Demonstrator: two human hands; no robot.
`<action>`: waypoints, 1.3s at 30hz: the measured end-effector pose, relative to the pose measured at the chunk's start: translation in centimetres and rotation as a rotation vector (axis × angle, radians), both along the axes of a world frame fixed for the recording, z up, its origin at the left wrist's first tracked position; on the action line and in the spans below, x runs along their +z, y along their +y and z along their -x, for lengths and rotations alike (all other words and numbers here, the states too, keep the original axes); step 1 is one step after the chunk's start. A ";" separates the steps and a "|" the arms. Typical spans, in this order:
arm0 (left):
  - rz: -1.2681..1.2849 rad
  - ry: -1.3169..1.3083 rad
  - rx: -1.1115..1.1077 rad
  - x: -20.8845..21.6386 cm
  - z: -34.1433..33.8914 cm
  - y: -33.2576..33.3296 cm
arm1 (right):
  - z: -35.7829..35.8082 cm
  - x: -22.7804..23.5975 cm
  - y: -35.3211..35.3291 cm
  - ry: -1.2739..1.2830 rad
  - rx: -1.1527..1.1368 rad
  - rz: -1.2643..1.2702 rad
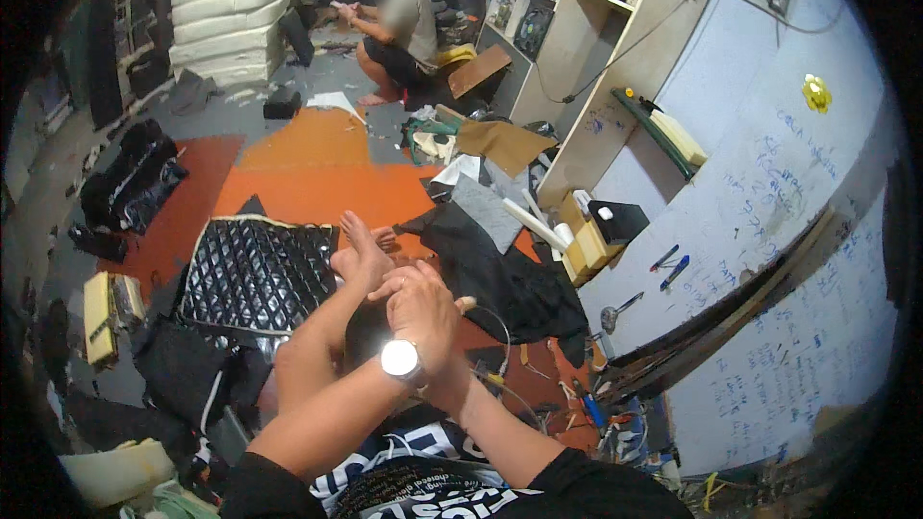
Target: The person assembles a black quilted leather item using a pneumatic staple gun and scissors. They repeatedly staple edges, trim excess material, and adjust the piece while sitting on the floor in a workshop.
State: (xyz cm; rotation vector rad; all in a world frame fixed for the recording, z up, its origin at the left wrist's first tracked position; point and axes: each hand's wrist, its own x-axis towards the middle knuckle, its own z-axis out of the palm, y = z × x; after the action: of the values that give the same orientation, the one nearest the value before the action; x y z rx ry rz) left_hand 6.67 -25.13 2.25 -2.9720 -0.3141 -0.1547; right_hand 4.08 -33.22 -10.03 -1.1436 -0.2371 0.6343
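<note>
My left hand [423, 312], with a round-faced watch [400, 358] at its wrist, lies over my right hand, fingers bent inward. Anything inside its grip is hidden. From the right, my right forearm [490, 423] passes beneath the left wrist; the right hand [446, 365] is mostly covered and its fingers are hard to make out. Just beyond both hands is my bare foot [361, 255]. A black quilted panel [255, 279] with a diamond pattern and pale edging lies left of the foot. Black cloth [510, 279] spreads to the right of the hands.
A thin cable [507, 336] curves beside my hands. Several tools lie around a blue-handled one [589, 407]. A yellow foam block [99, 317] stands at left. Beyond, a person [394, 24] squats near stacked white foam [231, 14]. Wooden shelving [567, 67] lines the right wall.
</note>
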 end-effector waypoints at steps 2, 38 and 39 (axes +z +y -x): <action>0.256 -0.051 -0.203 1.0 1.0 2.2 | -0.1 1.6 -0.3 0.207 -0.040 0.048; 1.147 -0.059 -0.996 -2.7 2.4 5.0 | 3.4 10.8 -4.1 0.854 -0.462 0.163; 1.160 -0.029 -1.015 -2.6 2.3 5.0 | 3.5 10.8 -4.0 0.854 -0.454 0.139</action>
State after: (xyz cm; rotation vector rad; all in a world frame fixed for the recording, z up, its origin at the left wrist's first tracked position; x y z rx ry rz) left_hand 4.33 -20.15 -0.39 -3.8108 1.6808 -0.1392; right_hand 0.57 -37.22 0.76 -0.9207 0.7836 0.6796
